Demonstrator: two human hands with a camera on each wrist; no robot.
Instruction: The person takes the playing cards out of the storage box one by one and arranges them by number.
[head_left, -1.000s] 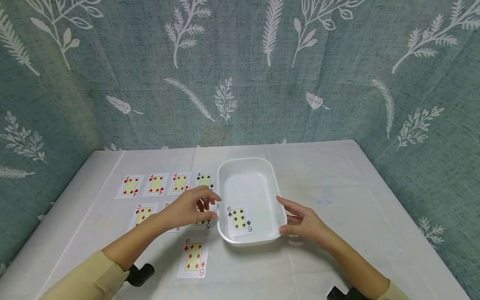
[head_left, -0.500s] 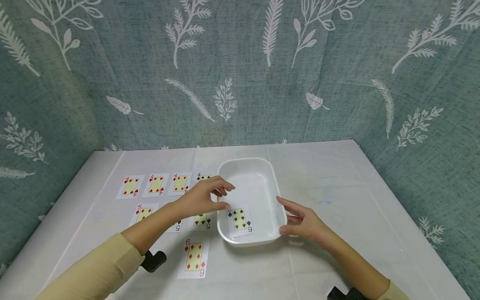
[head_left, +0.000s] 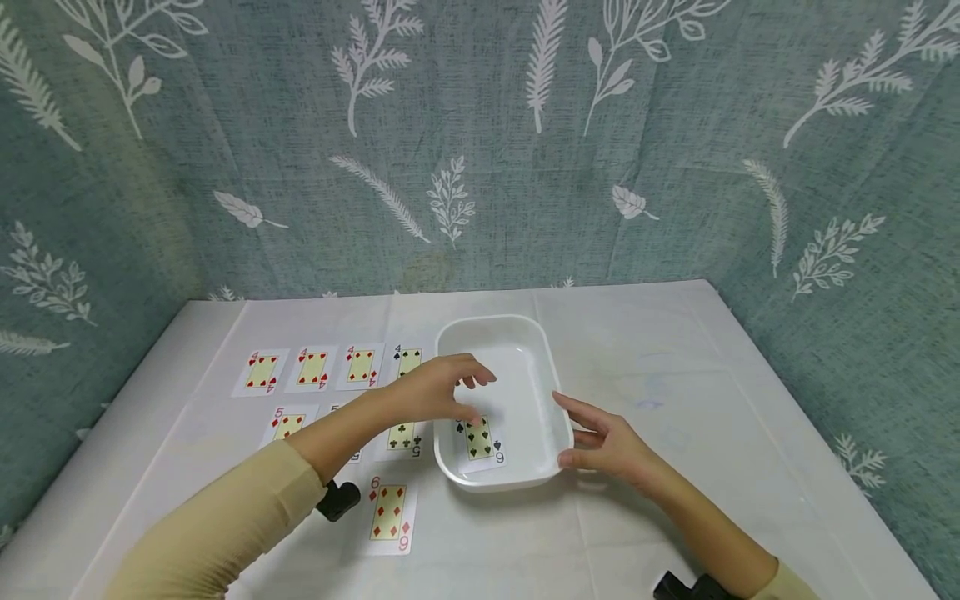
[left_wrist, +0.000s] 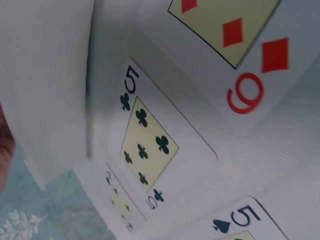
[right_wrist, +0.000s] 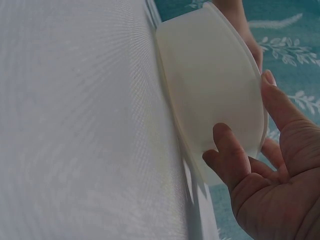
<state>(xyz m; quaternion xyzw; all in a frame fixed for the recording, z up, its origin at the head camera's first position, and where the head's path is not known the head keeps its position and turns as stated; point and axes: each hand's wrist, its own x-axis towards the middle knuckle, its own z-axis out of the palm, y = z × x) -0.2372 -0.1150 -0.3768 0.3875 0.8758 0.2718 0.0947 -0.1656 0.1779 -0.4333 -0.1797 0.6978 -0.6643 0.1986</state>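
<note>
Nearest on the tabletop (head_left: 675, 392) lies the 6 of diamonds (head_left: 390, 512), face up, left of and nearer than the tray (head_left: 525, 333).

The right hand (head_left: 611, 446) rests at the near right wall of the tray. Its fingers (right_wrist: 230, 155) are relaxed and nearly straight; thumb and fingertips touch the outer wall without curling round it. It holds nothing.

The tray is white, shallow and rectangular, standing flat at mid-tabletop. The 6 of spades (head_left: 480, 439) lies face up on its floor, in the near left corner.

The left hand (head_left: 438, 387) reaches over the left rim of the tray. Its fingers are bent down over the far edge of the 6 of spades, thumb and forefinger close together at the card. Whether they already pinch the card cannot be determined from the head view.

To lift the card well, judged from this position:
1. Brace the tray with the right hand so that it does not slide.
2. Work on the card edge away from the tray wall.
3. Raise one edge with a fingertip, then pinch.

Left of the tray lies the 5 of clubs (left_wrist: 145, 150), beside it a 5 of spades (left_wrist: 240, 222). Farther back is a row of fours (head_left: 311, 368).
</note>
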